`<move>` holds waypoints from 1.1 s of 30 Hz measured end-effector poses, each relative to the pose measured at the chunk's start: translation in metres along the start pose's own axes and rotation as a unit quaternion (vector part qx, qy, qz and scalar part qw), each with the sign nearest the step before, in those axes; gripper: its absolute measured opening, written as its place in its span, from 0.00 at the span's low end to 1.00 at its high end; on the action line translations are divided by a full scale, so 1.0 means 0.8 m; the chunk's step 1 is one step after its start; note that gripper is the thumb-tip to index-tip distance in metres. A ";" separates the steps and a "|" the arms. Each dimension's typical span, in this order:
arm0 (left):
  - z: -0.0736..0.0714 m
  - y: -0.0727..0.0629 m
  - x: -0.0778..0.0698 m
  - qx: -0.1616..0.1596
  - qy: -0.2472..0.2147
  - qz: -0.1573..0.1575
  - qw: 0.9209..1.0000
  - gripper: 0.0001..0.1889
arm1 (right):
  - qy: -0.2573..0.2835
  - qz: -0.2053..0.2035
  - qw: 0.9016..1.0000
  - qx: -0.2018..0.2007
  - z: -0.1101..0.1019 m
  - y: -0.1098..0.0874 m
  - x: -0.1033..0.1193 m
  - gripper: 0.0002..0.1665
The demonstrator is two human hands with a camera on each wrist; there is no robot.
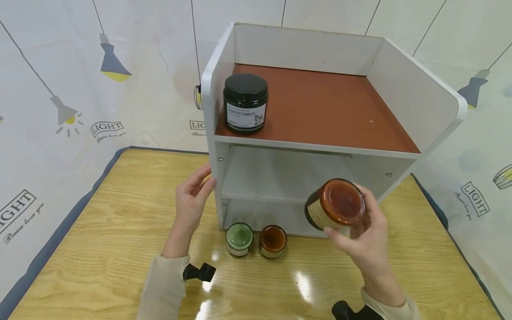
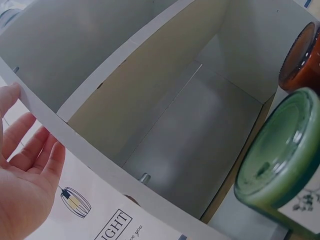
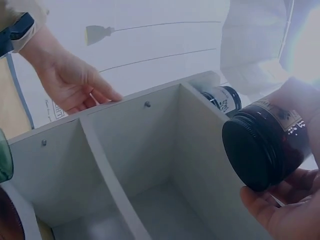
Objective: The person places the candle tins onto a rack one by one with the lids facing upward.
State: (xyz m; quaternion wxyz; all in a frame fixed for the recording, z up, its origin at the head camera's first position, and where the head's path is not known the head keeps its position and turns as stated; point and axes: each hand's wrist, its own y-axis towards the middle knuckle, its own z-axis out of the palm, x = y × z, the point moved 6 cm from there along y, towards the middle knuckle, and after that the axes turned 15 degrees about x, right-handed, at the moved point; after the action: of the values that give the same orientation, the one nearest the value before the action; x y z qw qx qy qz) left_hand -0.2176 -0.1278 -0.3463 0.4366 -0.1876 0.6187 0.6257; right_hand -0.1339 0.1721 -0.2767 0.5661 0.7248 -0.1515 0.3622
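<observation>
My right hand (image 1: 366, 240) holds an amber glass candle jar (image 1: 340, 204) in front of the shelf unit's right part. The jar is tilted, its glass base facing up toward the head camera; its black lid (image 3: 252, 152) shows in the right wrist view. My left hand (image 1: 192, 195) touches the front left edge of the white shelf unit (image 1: 212, 111), thumb on the edge and fingers along the outer side. A green candle jar (image 1: 239, 239) and a smaller amber candle jar (image 1: 273, 241) stand side by side on the table before the unit.
On the unit's red-brown top board (image 1: 320, 106), a black lidded scented candle (image 1: 246, 104) stands at the left front corner. Raised white walls border that board at the back and sides. Below are two open compartments. The wooden table (image 1: 112, 235) meets a lamp-printed backdrop (image 1: 152, 89).
</observation>
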 end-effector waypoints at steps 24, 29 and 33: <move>0.000 0.001 -0.001 0.003 -0.009 0.013 1.000 0.16 | 0.035 -0.060 0.997 -0.013 0.018 0.057 0.038 0.35; 0.000 0.001 0.000 0.005 -0.011 0.017 1.000 0.16 | 0.007 -0.069 0.997 -0.043 0.017 0.070 0.047 0.33; 0.000 0.001 0.001 0.009 -0.016 0.020 1.000 0.15 | -0.006 -0.089 0.994 -0.065 0.016 0.082 0.055 0.35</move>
State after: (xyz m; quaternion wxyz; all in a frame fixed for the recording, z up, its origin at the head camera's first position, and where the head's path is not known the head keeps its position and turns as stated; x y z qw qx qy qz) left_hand -0.2186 -0.1276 -0.3465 0.4356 -0.1615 0.6205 0.6318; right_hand -0.1401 0.1480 -0.2005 0.6412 0.6991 -0.1137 0.2953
